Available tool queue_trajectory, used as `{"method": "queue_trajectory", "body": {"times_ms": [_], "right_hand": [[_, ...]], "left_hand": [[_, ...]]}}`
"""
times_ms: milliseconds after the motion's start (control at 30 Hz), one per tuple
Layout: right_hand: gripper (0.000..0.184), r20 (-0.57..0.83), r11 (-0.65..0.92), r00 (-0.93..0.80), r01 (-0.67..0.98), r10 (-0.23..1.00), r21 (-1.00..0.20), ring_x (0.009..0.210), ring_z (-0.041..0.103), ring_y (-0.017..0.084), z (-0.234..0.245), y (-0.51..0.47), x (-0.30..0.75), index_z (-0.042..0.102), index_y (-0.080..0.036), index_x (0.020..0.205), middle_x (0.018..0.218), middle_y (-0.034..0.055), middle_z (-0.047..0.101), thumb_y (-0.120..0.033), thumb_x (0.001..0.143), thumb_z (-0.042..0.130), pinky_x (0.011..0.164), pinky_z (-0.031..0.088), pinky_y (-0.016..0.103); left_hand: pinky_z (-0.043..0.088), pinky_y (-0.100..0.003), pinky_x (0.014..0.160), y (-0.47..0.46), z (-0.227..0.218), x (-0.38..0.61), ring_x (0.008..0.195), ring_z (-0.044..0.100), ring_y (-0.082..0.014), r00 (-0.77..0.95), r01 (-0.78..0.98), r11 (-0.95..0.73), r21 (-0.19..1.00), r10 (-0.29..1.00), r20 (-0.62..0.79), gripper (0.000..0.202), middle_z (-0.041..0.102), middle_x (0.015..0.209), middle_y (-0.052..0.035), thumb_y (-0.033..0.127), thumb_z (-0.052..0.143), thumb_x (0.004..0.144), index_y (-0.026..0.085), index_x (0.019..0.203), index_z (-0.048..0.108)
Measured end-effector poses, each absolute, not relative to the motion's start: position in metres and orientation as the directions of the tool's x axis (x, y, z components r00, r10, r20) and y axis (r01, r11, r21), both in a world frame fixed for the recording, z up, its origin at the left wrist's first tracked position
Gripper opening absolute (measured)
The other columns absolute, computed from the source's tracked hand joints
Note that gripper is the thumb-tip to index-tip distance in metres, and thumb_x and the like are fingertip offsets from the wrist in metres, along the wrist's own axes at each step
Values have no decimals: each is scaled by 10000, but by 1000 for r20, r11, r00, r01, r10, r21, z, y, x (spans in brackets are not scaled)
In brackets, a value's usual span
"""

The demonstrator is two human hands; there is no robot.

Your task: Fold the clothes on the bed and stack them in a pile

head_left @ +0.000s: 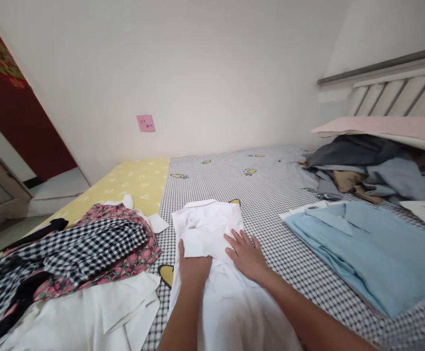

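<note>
A white collared shirt (208, 224) lies on the checked bedsheet (271, 195) in front of me, partly folded, with its collar at the far end. My left hand (192, 263) rests on its middle, fingers tucked under a folded flap of the shirt and thumb on top. My right hand (245, 253) lies flat on the shirt beside it, fingers stretched out and spread.
A pile of clothes lies at the left: a black-and-white checked garment (76, 248), a pink floral piece (135, 258) and white cloth (98, 312). A light blue shirt (366, 248) lies at the right. Grey and tan clothes (362, 170) are heaped by the headboard (395, 87).
</note>
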State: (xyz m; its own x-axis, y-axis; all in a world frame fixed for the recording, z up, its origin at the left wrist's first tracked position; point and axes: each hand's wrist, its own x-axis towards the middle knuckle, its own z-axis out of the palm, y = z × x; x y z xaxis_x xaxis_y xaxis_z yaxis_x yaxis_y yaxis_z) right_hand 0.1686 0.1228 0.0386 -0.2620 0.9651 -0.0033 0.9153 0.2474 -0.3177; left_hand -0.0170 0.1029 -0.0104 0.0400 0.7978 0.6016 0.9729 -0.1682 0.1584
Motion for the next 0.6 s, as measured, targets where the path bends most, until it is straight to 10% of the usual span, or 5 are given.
{"method": "queue_trajectory", "body": {"times_ms": [233, 400, 600], "right_hand": [[526, 358, 421, -306, 854, 882, -307, 1559, 143, 307, 79, 110, 130, 463, -317, 1518, 1698, 62, 201, -297, 992, 462, 1219, 159, 594], [551, 101, 537, -538, 771, 837, -343, 1559, 152, 302, 45, 123, 121, 343, -381, 1572, 1680, 12, 259, -522, 1039, 348, 1225, 151, 607], [588, 97, 494, -492, 800, 865, -340, 1565, 116, 295, 19, 132, 137, 331, -359, 1581, 1686, 14, 222, -581, 1037, 298, 1244, 124, 575]], "left_hand": [[191, -623, 1229, 107, -22, -21, 1451, 426, -320, 74, 994, -108, 19, 787, 612, 545, 533, 1521, -117, 235, 471, 928, 268, 1471, 510], [237, -642, 1205, 105, -15, -22, 1407, 476, -348, 57, 989, -121, 82, 836, 546, 520, 598, 1457, -129, 197, 486, 896, 245, 1403, 589], [464, -459, 1061, 113, -2, -33, 1200, 608, -244, -445, 720, -75, 690, 713, 542, 484, 646, 1271, -147, 138, 400, 908, 193, 1369, 537]]}}
